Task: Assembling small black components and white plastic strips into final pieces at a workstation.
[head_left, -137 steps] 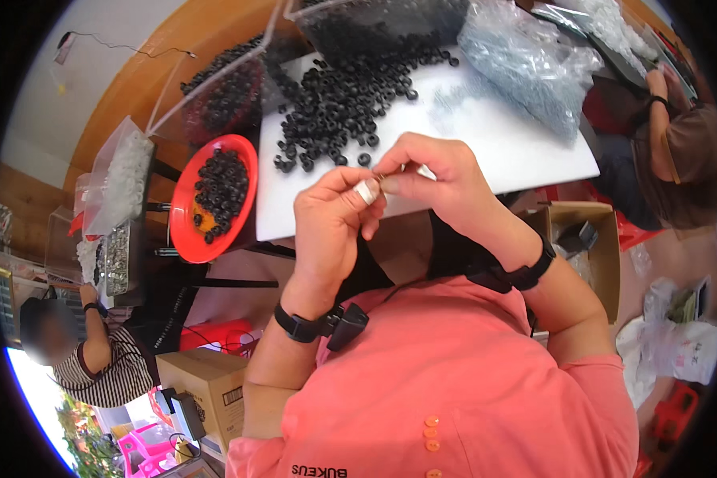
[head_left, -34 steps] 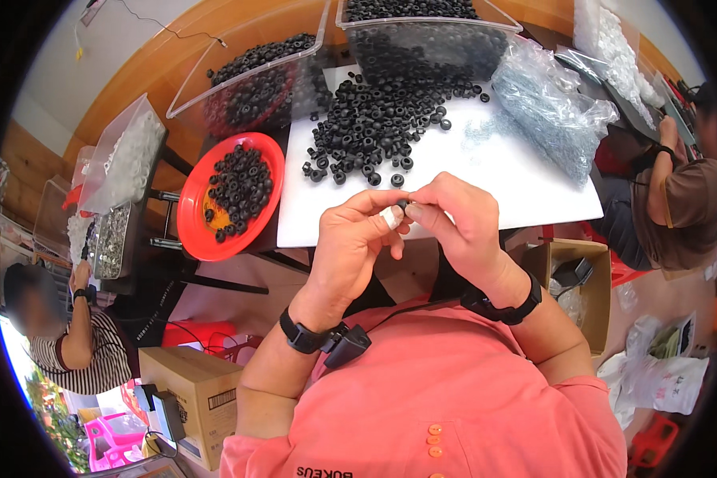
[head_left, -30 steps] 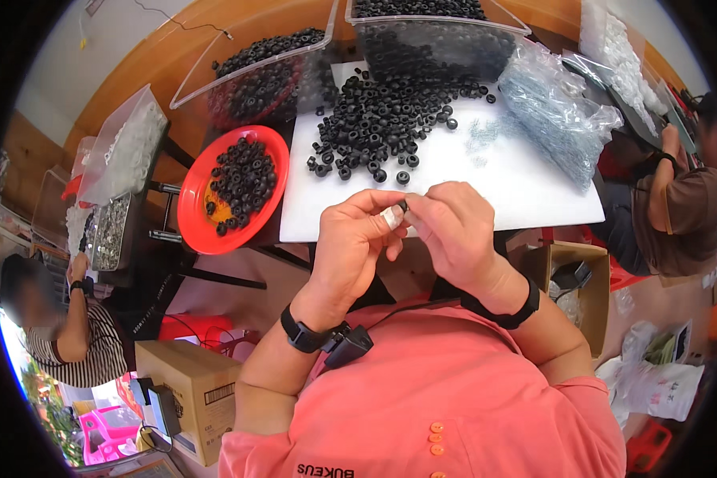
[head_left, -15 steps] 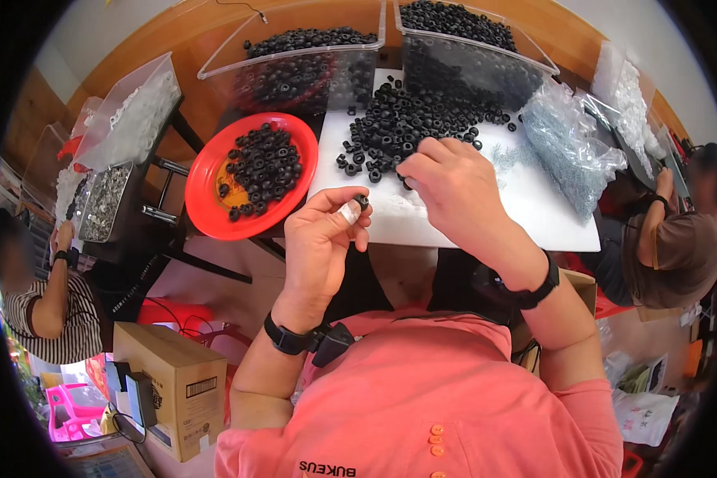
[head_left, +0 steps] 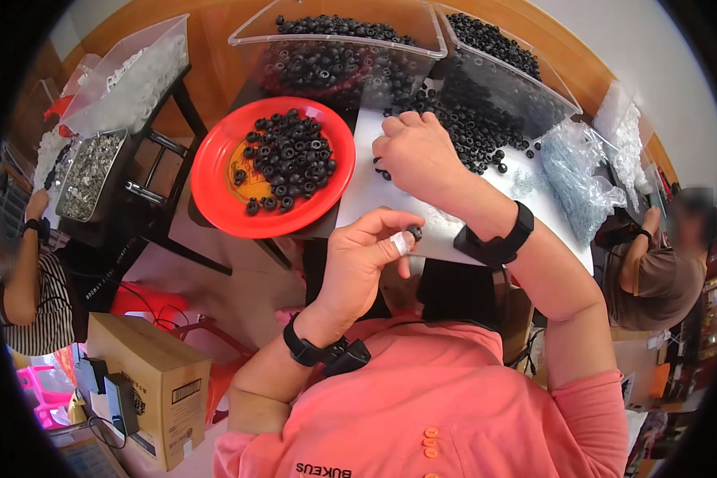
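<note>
My left hand (head_left: 357,263) pinches a small round black part (head_left: 414,232) with a hole in it, between thumb and forefinger. White tape is wrapped round one of its fingertips. My right hand (head_left: 419,155) is bent over the white tabletop (head_left: 358,199) at the near left side of a heap of similar black parts (head_left: 474,131). Its fingers are curled down and their tips are hidden, so what they hold cannot be seen. A black part (head_left: 383,171) shows just beside those fingers. To the left, a red plate (head_left: 207,187) carries many such parts.
Two clear plastic bins (head_left: 338,44) (head_left: 526,80) of black parts stand behind the heap. A bag of small bluish-grey pieces (head_left: 577,179) lies at the right. A cardboard box (head_left: 147,390) stands at lower left. Co-workers sit at the far left (head_left: 32,295) and right (head_left: 653,271).
The view has shifted, and the plate and bins sit farther right in it. My right hand has moved left along the heap toward the plate. My left hand keeps its black part.
</note>
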`<state>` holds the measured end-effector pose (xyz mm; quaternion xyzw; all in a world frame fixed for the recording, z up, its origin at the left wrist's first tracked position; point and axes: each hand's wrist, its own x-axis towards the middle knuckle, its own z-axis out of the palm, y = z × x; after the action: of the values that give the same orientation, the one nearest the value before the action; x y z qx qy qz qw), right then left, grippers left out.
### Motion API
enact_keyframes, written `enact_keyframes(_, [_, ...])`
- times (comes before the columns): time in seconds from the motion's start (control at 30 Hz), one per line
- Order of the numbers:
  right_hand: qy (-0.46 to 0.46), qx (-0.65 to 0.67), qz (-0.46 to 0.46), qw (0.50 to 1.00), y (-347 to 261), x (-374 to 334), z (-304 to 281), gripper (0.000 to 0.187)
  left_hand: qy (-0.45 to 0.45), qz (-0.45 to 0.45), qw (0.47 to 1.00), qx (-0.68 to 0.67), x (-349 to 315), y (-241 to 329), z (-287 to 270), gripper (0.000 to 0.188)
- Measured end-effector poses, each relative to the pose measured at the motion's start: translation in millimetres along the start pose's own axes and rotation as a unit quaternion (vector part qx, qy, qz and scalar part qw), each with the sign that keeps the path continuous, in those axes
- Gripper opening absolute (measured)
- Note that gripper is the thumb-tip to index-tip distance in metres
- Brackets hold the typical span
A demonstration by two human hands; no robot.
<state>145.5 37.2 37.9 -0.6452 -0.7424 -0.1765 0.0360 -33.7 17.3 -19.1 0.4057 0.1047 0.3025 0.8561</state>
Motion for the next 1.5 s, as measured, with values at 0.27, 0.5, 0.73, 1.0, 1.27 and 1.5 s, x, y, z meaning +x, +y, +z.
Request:
enact_keyframes(0.27, [-0.062, 0.025, 0.056, 0.996, 0, 18, 4, 0.008, -0.032, -0.008, 0.999, 0.001, -1, 3, -4, 0.020])
enact_keyframes(0.5, [-0.104, 0.043, 0.017, 0.994, 2, 24, -6, 0.010, -0.039, -0.030, 0.999, 0.001, -2, 7, -6, 0.019])
enact_keyframes(0.73, [-0.172, -0.016, 0.033, 0.984, -1, 34, -9, 0.013, -0.046, -0.020, 0.999, 0.005, 0, 5, -9, 0.018])
enact_keyframes(1.0, [-0.151, -0.085, 0.028, 0.984, -10, 33, 0, 0.013, -0.043, -0.013, 0.999, 0.002, -1, 3, -8, 0.019])
enact_keyframes(1.27, [-0.113, -0.074, 0.004, 0.991, -2, 0, -41, 0.020, -0.031, 0.014, 0.999, 0.006, -2, 1, -5, 0.019])
enact_keyframes(1.5, [-0.129, -0.107, 0.037, 0.985, 15, -99, -59, 0.011, -0.035, 0.022, 0.999, 0.008, -1, 0, -5, 0.019])
